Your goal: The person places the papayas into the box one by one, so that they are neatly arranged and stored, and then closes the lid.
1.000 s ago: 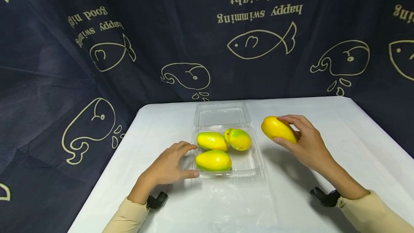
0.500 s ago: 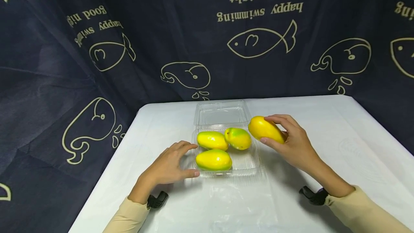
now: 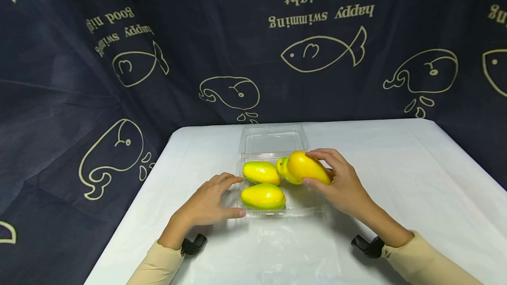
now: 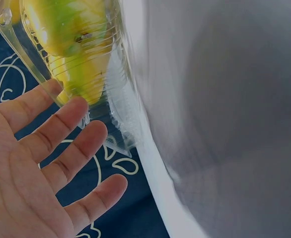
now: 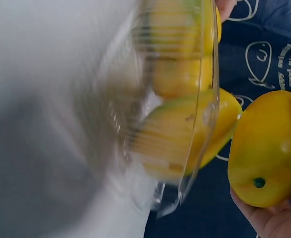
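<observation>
My right hand grips a yellow mango between thumb and fingers, over the right side of a clear plastic clamshell box. In the right wrist view the held mango shows a small dark green stem spot and hangs beside the box wall. Three yellow-green mangoes are in the box: one at the back left, one at the front left and one at the right, partly hidden behind the held one. At the box's left side, my left hand has its fingers spread, fingertips right at the wall.
The box's lid lies folded back behind it on the white-covered table. A dark blue curtain with fish and whale drawings hangs behind and to the left. Each wrist wears a black device.
My right hand has carried the mango leftward, from beside the box to over its right part, where it now overlaps the right mango in view. My left hand has stayed put.
</observation>
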`<state>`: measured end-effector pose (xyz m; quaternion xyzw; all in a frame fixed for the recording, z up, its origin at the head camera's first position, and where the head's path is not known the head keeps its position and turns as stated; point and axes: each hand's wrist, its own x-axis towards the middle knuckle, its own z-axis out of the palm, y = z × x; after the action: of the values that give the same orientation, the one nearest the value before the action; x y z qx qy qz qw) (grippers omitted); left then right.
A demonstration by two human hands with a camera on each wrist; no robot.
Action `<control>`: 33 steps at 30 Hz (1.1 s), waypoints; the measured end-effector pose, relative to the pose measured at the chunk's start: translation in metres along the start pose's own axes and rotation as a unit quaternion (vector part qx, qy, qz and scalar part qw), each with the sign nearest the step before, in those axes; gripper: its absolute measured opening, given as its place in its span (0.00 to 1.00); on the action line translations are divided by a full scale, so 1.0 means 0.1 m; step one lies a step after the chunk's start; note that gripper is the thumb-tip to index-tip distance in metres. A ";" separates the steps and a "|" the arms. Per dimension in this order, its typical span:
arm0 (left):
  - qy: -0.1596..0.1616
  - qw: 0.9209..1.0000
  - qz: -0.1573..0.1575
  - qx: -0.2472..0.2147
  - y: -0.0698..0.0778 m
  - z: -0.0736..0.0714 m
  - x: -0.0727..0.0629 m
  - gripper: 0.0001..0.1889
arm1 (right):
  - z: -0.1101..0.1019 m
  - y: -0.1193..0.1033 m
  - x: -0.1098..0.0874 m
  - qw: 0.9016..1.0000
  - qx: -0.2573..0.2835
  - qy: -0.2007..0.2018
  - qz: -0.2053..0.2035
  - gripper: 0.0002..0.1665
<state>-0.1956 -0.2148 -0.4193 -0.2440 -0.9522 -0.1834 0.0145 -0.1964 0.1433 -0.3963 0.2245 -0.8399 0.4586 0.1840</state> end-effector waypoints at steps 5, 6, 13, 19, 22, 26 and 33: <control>-0.003 1.000 -0.003 -0.004 0.00 0.02 0.01 0.44 | 0.10 -0.03 -0.03 1.000 0.012 -0.008 -0.004 0.34; -0.004 1.000 -0.005 -0.005 0.00 0.03 0.01 0.44 | 0.11 -0.03 -0.04 1.000 0.016 -0.011 -0.004 0.34; -0.002 1.000 -0.007 -0.007 0.00 0.04 -0.01 0.44 | 0.22 -0.06 -0.09 0.999 0.032 -0.043 -0.004 0.35; -0.001 1.000 -0.002 -0.008 0.01 0.01 -0.01 0.44 | 0.30 -0.06 -0.13 0.998 0.024 -0.055 -0.005 0.35; -0.002 1.000 0.001 -0.009 0.02 0.00 -0.01 0.45 | 0.32 -0.06 -0.15 0.998 0.021 -0.056 0.001 0.35; -0.003 1.000 0.002 -0.009 0.01 0.00 -0.01 0.45 | 0.36 -0.05 -0.18 0.997 0.034 -0.063 0.006 0.35; -0.006 1.000 -0.002 -0.007 0.00 0.01 -0.01 0.44 | 0.39 0.01 -0.21 0.997 0.042 -0.060 0.010 0.35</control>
<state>-0.1947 -0.2152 -0.4207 -0.2430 -0.9515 -0.1887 0.0063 -0.1837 0.1151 -0.4273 0.2505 -0.8319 0.4806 0.1191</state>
